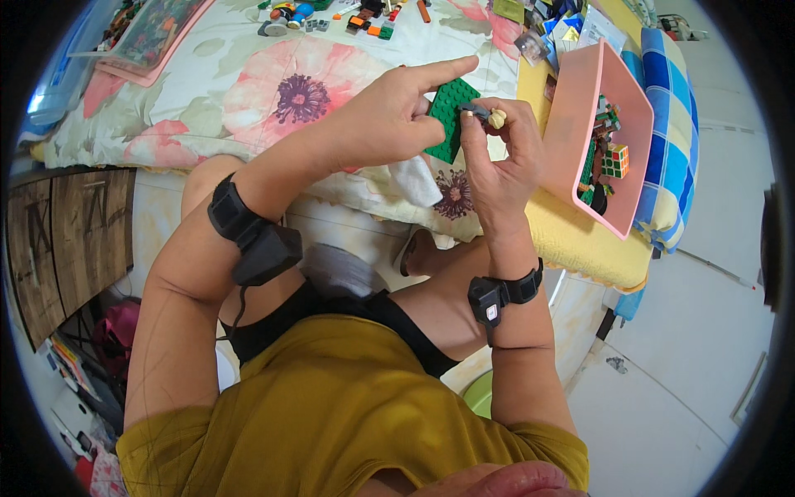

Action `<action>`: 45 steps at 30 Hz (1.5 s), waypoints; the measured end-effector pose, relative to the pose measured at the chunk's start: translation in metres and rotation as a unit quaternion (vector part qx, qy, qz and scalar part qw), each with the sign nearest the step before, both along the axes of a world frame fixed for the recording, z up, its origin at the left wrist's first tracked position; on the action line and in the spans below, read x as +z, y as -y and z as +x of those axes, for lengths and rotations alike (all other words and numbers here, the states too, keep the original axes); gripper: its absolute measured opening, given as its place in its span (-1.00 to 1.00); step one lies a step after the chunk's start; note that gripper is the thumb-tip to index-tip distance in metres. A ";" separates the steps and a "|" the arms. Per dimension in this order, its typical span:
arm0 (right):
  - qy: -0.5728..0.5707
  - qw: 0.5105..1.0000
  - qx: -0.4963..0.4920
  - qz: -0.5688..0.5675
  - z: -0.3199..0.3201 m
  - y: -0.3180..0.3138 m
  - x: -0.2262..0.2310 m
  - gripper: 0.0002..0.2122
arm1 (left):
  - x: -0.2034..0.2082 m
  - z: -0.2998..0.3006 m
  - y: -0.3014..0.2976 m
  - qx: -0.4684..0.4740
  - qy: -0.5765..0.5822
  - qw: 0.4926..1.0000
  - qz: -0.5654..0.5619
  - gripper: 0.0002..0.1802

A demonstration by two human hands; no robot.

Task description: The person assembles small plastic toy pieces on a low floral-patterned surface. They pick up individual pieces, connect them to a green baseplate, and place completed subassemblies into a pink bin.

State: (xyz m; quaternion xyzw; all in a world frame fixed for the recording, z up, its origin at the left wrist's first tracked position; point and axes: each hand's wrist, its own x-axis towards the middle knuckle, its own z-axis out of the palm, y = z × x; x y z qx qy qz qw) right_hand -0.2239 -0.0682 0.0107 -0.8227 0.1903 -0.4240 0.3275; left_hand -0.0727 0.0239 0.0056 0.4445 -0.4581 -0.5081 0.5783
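My left hand (373, 112) grips a green studded toy-brick plate (448, 99) by its left edge, with its index finger stretched out over the plate's top. The fingers behind the plate are partly hidden. At the plate's right side, my right hand (503, 170) pinches a small toy figure (496, 118) with a tan head piece and a grey body between thumb and fingers. The figure is against or very near the studs; contact is hard to make out. A white cloth (416, 178) hangs below my left hand at the edge of the flowered cover (248, 83).
Right of my hands stands a pink bin (571, 99) with toy bricks and a puzzle cube (614, 161). Loose bricks (364, 21) lie at the far edge. A clear box (153, 37) of bricks is at far left. Papers and cards (571, 33) lie behind the bin.
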 end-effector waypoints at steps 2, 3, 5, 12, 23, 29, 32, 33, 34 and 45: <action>-0.006 1.000 -0.004 -0.008 0.000 -0.001 -0.001 -0.85 | -0.001 -0.001 0.000 -0.006 0.023 1.000 0.019 -0.18; -0.010 1.000 -0.005 -0.011 0.000 -0.001 -0.001 -0.84 | -0.002 -0.002 0.000 -0.007 0.035 0.999 0.023 -0.17; -0.015 1.000 -0.004 -0.024 0.002 -0.001 -0.002 -0.84 | -0.002 -0.002 -0.001 -0.002 0.058 0.998 0.015 -0.16; -0.033 0.997 -0.008 -0.073 0.003 0.000 -0.003 -0.82 | 0.002 -0.006 -0.003 0.057 0.135 0.989 -0.033 -0.10; -0.051 0.998 0.016 -0.021 0.002 0.002 -0.005 -0.85 | -0.013 -0.012 0.002 0.109 0.117 0.982 -0.105 -0.29; -0.042 0.992 0.031 0.113 0.000 0.009 -0.018 -0.83 | -0.016 -0.012 0.006 0.114 0.189 0.973 -0.074 -0.44; -0.038 0.985 0.035 0.162 -0.002 0.009 -0.019 -0.77 | -0.014 -0.012 0.007 0.128 0.225 0.964 -0.065 -0.47; -0.035 0.982 0.036 0.181 -0.003 0.008 -0.018 -0.75 | -0.014 -0.011 0.007 0.133 0.224 0.963 -0.072 -0.47; -0.037 0.979 0.036 0.197 -0.004 0.008 -0.016 -0.73 | -0.014 -0.011 0.008 0.139 0.222 0.962 -0.079 -0.48; -0.040 0.993 0.047 0.100 -0.009 0.016 -0.006 -0.77 | -0.014 -0.008 0.007 0.122 0.206 0.971 -0.031 -0.49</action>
